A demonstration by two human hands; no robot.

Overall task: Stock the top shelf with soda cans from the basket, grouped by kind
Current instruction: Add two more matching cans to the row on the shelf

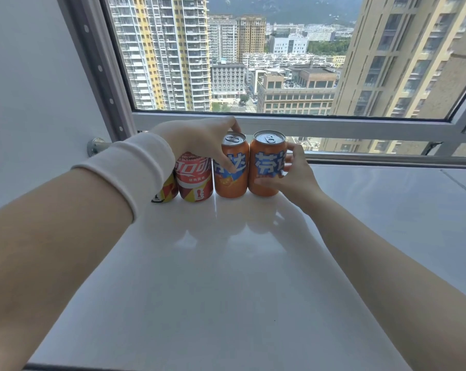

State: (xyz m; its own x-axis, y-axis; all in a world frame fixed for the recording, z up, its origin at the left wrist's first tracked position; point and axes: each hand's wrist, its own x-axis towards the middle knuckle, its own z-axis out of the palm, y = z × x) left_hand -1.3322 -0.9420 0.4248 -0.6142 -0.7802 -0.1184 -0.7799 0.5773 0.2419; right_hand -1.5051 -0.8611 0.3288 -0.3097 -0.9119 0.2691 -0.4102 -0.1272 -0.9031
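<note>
Head view: four cans stand in a row at the back of the white shelf (226, 277). Left hand (199, 140) grips the inner orange can (233, 183), thumb across its label. Right hand (293, 178) wraps the outer orange can (265, 159) beside it. The red cola can (194, 180) stands just left. A fourth can (169, 190) (mostly hidden by the white wristband (135, 167)) cannot be identified.

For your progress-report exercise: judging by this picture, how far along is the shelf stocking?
Done: a red can and a partly hidden can stand on the shelf. In hand: the left hand grips one orange can, the right hand the second orange can, side by side. Left: unclear; the basket is out of view.
</note>
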